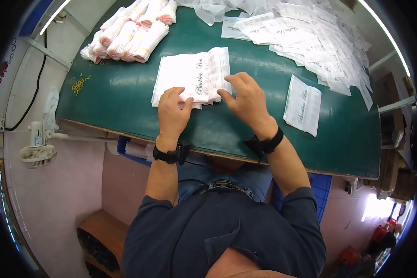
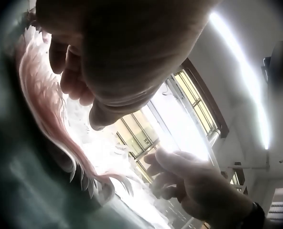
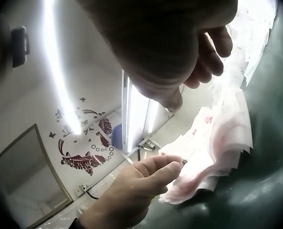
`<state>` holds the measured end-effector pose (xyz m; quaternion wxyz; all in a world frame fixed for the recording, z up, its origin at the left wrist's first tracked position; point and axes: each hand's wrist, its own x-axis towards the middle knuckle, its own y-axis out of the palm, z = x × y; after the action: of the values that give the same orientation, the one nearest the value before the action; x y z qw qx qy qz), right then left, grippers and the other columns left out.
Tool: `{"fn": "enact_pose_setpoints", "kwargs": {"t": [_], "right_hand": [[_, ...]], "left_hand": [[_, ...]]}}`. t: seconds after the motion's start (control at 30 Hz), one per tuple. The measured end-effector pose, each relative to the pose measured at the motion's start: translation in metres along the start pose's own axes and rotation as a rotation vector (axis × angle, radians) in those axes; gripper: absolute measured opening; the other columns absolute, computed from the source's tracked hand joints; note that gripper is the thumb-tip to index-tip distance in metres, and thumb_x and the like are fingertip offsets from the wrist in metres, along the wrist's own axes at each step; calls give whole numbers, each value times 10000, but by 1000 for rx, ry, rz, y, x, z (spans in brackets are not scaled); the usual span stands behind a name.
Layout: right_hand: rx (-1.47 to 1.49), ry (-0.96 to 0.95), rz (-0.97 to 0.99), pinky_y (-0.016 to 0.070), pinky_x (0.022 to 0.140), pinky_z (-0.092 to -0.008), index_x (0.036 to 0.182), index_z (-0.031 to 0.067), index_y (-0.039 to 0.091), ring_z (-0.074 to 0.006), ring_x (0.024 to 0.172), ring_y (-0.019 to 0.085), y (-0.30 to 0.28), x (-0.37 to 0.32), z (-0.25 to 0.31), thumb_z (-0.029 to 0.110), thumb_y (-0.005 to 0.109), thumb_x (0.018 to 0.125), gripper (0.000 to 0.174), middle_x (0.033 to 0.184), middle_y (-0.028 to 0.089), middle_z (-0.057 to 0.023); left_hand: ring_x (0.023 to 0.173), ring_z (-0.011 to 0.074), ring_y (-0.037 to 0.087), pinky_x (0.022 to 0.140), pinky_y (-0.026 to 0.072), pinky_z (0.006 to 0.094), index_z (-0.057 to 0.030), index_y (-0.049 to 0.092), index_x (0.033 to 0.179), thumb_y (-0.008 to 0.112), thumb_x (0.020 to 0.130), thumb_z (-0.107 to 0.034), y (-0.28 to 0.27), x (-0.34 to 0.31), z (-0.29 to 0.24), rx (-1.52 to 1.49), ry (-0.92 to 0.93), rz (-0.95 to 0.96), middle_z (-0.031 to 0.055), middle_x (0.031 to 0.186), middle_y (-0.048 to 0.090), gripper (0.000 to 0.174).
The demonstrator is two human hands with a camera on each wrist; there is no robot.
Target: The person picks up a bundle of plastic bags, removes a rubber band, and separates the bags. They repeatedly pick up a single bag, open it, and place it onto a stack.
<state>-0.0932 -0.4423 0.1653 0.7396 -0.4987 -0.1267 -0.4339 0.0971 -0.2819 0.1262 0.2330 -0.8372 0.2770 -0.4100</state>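
A stack of white printed plastic bags (image 1: 180, 74) lies on the green table in the head view, its top bag lifted a little at the right. My left hand (image 1: 172, 113) rests at the stack's near left edge, fingers bent over the bags and thumb apart from the index finger. At the right edge, my right hand (image 1: 249, 99) has its index fingertip and thumb tip right by the bags, with a gap between them. In the right wrist view the stack's layered edges (image 3: 227, 138) look wavy, close to the left hand (image 3: 132, 191).
Banded bundles of bags (image 1: 129, 30) lie at the back left, by yellow rubber bands (image 1: 80, 84). Loose printed bags (image 1: 306, 37) spread over the back right. A smaller pile of bags (image 1: 303, 105) lies on the right. A fan (image 1: 38, 150) stands off the table's left side.
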Motion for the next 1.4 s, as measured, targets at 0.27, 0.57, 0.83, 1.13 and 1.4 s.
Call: {"fn": "enact_pose_setpoints", "kwargs": {"t": [0.27, 0.57, 0.83, 1.13, 1.4], "right_hand": [[-70, 321, 314, 577, 761, -389, 1198, -10, 718, -291, 913, 733, 54, -3, -23, 312, 854, 877, 475, 972, 746, -141], [270, 549, 258, 569, 724, -359, 1079, -5, 693, -220, 758, 713, 71, -12, -34, 248, 845, 879, 357, 815, 726, -99], [224, 495, 253, 559, 733, -386, 1059, 19, 694, -269, 783, 708, 71, -15, -33, 218, 836, 871, 308, 836, 717, -123], [191, 450, 252, 559, 754, -405, 1080, 27, 695, -311, 831, 713, 67, -15, -28, 200, 841, 864, 313, 880, 727, -135], [-200, -238, -252, 546, 1018, -476, 1042, 111, 721, -247, 977, 703, -27, 14, 42, 105, 864, 804, 278, 952, 719, -63]], "left_hand": [[949, 329, 701, 855, 587, 412, 20, 716, 1264, 827, 858, -135, 4, 5, 14, 102, -96, 92, 187, 1152, 713, 449], [805, 282, 698, 768, 589, 384, 7, 726, 1258, 802, 869, -100, 6, 7, 14, 40, -179, 92, 154, 1031, 724, 410], [719, 202, 687, 703, 571, 331, -7, 735, 1252, 743, 937, -91, 12, 12, 13, -54, -263, 53, 111, 938, 747, 326], [682, 112, 655, 651, 536, 285, 5, 747, 1186, 717, 976, -87, 13, 12, 1, -411, -414, -53, 59, 908, 756, 231], [688, 114, 623, 634, 502, 287, -13, 767, 1111, 737, 947, -16, -33, -2, -45, -495, -121, 150, 49, 905, 723, 166]]}}
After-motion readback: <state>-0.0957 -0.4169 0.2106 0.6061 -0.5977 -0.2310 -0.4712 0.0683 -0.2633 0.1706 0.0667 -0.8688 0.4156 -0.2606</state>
